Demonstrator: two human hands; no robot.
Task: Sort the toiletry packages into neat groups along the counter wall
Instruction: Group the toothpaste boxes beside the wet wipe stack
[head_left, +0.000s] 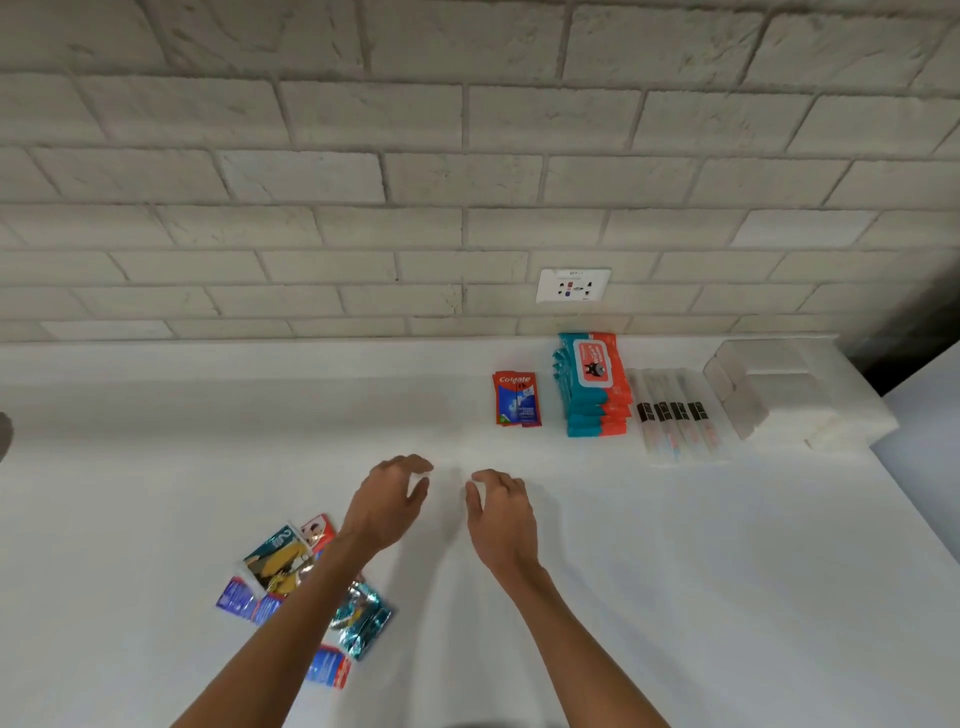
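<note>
Already, on the surface (675, 571) along the wall (363, 208) at far right, like sits with like: boxes (763, 389), stacked wipes (592, 389), toothbrushes (675, 415) and sachets (516, 400), seemingly finished groups. Unsorted packets (280, 566) lie heaped near left, under the left forearm, nearer than the left hand (389, 501) and well left of the right hand (501, 512). Both hands hover mid-surface, fingers curled; whether they pinch anything, I cannot tell.

I read "Colgate" in white on the red top of the sachet stack (517, 400), below and just left of the wall socket (573, 285); a large "2" on the teal packet (278, 553), far below-left of the socket; the label on the wipes packs (595, 384), directly below the socket, is too blurred to read.
</note>
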